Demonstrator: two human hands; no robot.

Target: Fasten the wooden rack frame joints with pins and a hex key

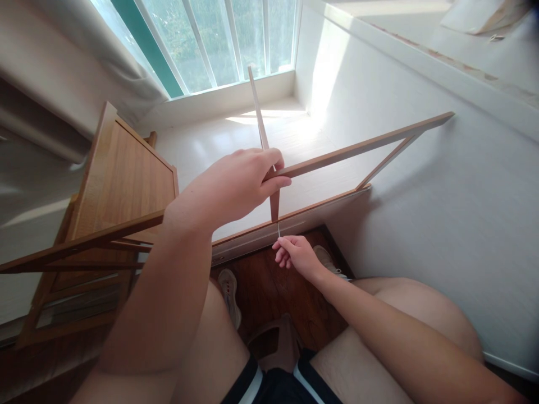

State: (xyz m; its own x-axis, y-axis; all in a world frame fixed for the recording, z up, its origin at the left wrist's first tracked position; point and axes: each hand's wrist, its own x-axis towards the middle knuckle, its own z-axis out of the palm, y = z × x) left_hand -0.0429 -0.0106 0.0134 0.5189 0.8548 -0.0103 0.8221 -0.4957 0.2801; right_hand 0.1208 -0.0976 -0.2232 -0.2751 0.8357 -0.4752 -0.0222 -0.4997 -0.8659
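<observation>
Wooden frame (337, 155) held over white surface (202, 151)

Fingers of the left hand (252, 174) wrap it where two bars meet — near the window (219, 45). The right hand (298, 255) pinches a thin pale rod (278, 230) between its fingers — upper tip by one bar's lower end, any lettering too small to read.

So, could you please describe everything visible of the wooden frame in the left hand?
The wooden frame is made of slender brown bars, apparently wood. One narrow bar points toward the window; a longer bar runs right, with a short slanting piece joining it near its far end. The left hand grips it where the two bars meet. It is held at the pale ledge's front edge. A thin pale rod in the right hand appears to meet the narrow bar's lower tip.
</observation>
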